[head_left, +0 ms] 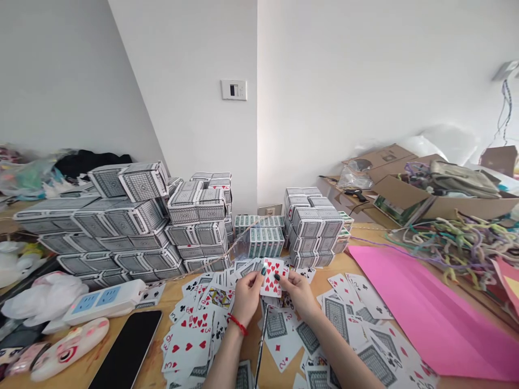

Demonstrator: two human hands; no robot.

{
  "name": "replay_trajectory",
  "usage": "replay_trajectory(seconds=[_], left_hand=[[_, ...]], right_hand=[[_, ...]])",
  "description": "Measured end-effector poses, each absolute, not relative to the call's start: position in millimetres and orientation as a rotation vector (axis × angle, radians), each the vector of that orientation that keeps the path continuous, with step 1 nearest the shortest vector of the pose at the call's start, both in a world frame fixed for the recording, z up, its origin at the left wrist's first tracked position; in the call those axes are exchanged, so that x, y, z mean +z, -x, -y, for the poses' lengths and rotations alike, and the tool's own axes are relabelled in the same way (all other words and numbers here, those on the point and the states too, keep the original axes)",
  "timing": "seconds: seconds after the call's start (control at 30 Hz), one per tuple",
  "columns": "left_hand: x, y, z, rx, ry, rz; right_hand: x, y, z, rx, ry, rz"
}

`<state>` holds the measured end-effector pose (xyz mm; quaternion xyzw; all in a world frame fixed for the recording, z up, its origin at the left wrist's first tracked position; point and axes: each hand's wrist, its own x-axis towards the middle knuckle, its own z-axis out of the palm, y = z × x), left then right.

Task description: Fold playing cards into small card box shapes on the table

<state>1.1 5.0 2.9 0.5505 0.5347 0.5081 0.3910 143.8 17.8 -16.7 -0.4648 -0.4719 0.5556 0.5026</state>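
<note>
Between my two hands I hold playing cards (272, 282), with a ten of hearts facing me in front and the edge of a seven showing behind it. My left hand (248, 289), a red cord on its wrist, pinches the left edge. On the right side my right hand (299, 290) presses its thumb on the card face. How many cards are in the grip I cannot tell. Loose cards lie below and around both forearms, a three of hearts (187, 347) at the left and a two of diamonds (279, 346) under my hands.
Stacks of card-built blocks (133, 216) rise at the left, with another stack (316, 224) behind my right hand. A black phone (127, 348) and a power strip (103, 303) lie left. Pink paper (430, 313), tangled pipe cleaners (450, 243) and a cardboard box (458, 208) occupy the right.
</note>
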Motion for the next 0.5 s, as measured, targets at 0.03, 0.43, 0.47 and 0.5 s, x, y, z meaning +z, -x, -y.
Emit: replay_trajectory(seconds=[0.03, 0.43, 0.47, 0.5], left_hand=[[3.5, -1.3, -4.7, 1.293, -1.405, -1.357], [4.7, -6.7, -2.1, 1.282, -1.49, -1.442], [4.4, -6.8, -2.3, 1.274, -1.484, -1.428], [3.8, -6.6, -2.6, 1.267, -1.481, -1.408]], right_hand=[[-17.6, -144.1, -17.9, 1.339, 1.127, 1.143], [-17.6, -144.5, -16.7, 1.362, 1.12, 1.08], [-17.4, -144.4, -16.7, 1.374, 1.103, 1.056], [-17.5, -144.4, -16.9, 1.394, 1.08, 1.031]])
